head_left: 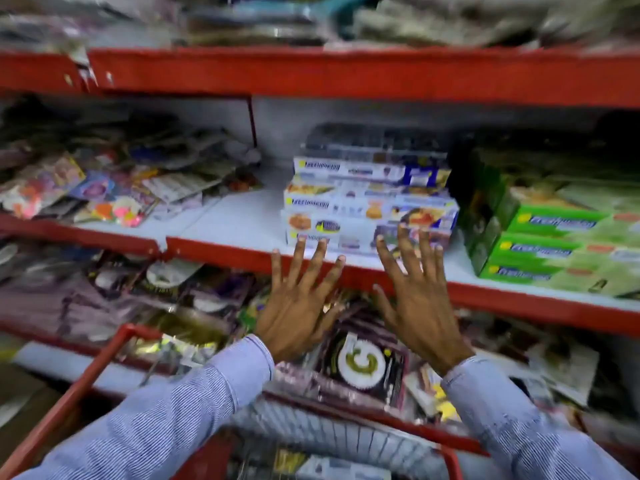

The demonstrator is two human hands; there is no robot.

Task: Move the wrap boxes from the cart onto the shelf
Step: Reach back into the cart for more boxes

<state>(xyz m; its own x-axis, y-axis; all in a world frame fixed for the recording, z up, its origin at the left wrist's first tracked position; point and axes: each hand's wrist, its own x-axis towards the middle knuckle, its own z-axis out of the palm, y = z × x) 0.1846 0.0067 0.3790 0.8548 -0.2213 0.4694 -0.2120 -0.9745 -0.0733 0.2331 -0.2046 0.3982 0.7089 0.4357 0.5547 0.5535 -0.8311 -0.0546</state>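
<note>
From the head view, both hands are spread wide with fingers apart and grip nothing. The left hand (298,303) and right hand (420,299) hover in front of the red metal edge of the white-decked shelf (225,223), fingertips reaching toward the lowest box.

The stack of long, narrow white-and-blue cardboard wrap boxes (370,199) lies flat on that shelf, well back from the front lip. I count about four or five layers; motion blur keeps me from being sure. Just to its right sits a stack of green cardboard boxes (547,251), three layers showing.

Such boxes are probably light and stiff, with smooth printed faces that could slide on one another, so I would press them at both short ends, or flat on the front face, to square the stack.

The red wire cart (104,372) stands below; one pale box-like shape lies inside, too blurred to name.
</note>
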